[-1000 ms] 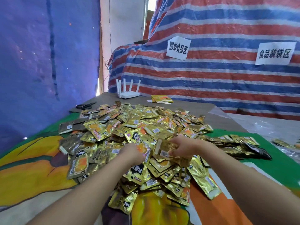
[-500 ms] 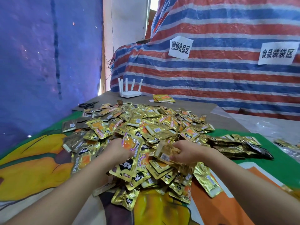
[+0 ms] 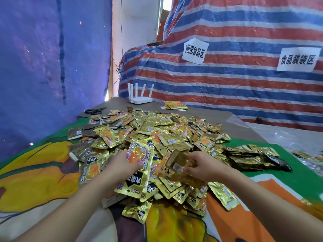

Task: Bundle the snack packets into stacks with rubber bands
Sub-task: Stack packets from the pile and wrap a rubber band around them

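While gathering: you build one stack before banding.
Right hand (image 3: 203, 165): grips small stack of gold foil snack packets (image 3: 181, 167).
Left hand (image 3: 122, 165): pinches orange-printed gold foil packet (image 3: 139, 154), ready to add.

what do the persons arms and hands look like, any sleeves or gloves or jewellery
Both forearms are bare from the bottom edge of the picture up to the wrists, with no sleeves in view. The left hand and the right hand wear no gloves. No watch, bracelet or ring shows on the visible parts, nor any markings.
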The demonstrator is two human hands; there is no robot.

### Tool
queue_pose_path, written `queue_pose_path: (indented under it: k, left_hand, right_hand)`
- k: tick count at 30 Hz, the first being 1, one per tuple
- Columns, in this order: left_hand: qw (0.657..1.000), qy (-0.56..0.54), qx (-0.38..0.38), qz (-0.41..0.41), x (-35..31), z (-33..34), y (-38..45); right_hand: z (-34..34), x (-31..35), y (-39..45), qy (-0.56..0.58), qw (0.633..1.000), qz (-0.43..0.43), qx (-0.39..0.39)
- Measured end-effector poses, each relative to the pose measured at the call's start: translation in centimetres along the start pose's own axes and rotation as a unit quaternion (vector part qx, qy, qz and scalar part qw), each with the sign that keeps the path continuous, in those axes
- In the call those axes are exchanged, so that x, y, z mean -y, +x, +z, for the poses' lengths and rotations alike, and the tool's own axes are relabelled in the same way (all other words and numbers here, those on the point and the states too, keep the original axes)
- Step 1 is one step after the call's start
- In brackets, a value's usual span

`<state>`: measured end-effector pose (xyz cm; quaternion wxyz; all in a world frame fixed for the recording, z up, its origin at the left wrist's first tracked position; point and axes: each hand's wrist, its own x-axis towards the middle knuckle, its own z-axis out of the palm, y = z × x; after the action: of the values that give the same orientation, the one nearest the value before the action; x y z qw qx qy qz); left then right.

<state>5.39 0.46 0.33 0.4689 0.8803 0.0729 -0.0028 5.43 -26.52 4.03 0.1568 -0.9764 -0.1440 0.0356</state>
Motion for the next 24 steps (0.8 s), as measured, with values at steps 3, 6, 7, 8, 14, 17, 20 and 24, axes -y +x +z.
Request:
queue_pose_path:
  k: [3, 6, 7, 8, 14, 17, 20, 24]
  left_hand:
    - [0.999, -0.052, 0.0, 0.015, -0.1, -0.1, -0.7]
    - [0.99, -0.137, 0.024, 0.017, -0.4, -0.2, -2.1]
    - [0.985, -0.169, 0.043, 0.014, -0.5, -0.1, -2.6]
    - [0.978, -0.194, 0.071, 0.008, -0.5, 0.2, -3.0]
    - [0.943, -0.284, 0.171, 0.019, -1.7, 3.3, -5.4]
    - [0.932, -0.308, 0.19, 0.034, -2.3, 5.0, -6.0]
    - [0.93, -0.328, 0.158, 0.048, -2.1, 7.1, -6.5]
    - [0.955, -0.259, 0.09, 0.115, -1.5, 9.3, -7.8]
  right_hand:
    - [0.0, -0.6, -1.0, 0.063, 0.998, -0.003, 0.003]
    - [0.8, -1.6, -2.5, 0.155, 0.987, 0.031, -0.018]
    - [1.4, -1.7, -3.0, 0.23, 0.972, 0.044, -0.026]
    - [2.0, -1.8, -3.5, 0.317, 0.946, 0.055, -0.033]
    - [6.2, -0.3, -4.4, 0.515, 0.838, 0.109, -0.143]
    - [7.7, 1.5, -4.8, 0.559, 0.804, 0.1, -0.175]
    - [8.9, 2.6, -5.6, 0.568, 0.791, 0.085, -0.211]
    - [10.3, 3.8, -7.4, 0.561, 0.796, 0.048, -0.223]
